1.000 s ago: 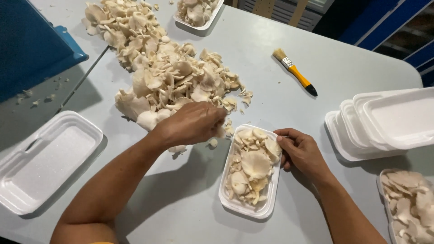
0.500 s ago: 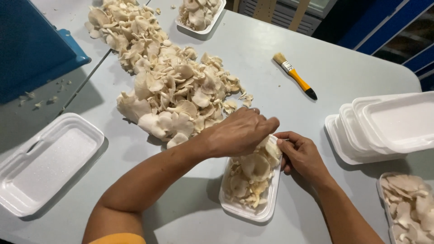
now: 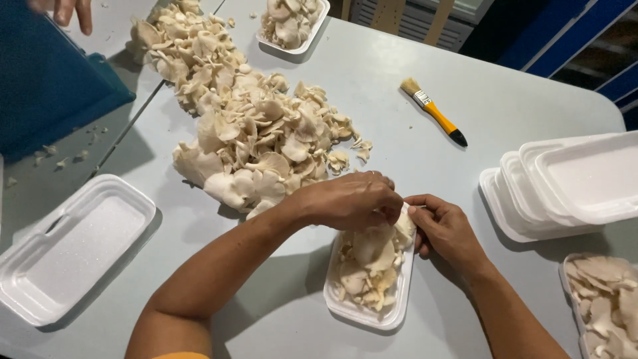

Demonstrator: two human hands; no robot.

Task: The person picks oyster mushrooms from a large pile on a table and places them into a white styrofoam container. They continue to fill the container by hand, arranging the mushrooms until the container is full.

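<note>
Mushrooms going into a foam tray

The white tray (image 3: 367,307) of oyster mushrooms (image 3: 369,262) sits at the table's near edge; left hand (image 3: 349,199) pinches mushrooms over its far end, right hand (image 3: 446,229) grips the rim, beside the loose mushroom pile (image 3: 256,136).

A food-packing workroom: loose oyster mushrooms (image 3: 256,136) heaped on a grey table (image 3: 505,100) beside stacked foam trays (image 3: 571,183).

Left hand (image 3: 349,199) reaches across, palm down, fingers curled. Right hand (image 3: 444,227) meets it, fingertips pinched. The grip itself seems closed, though partly hidden.
</note>
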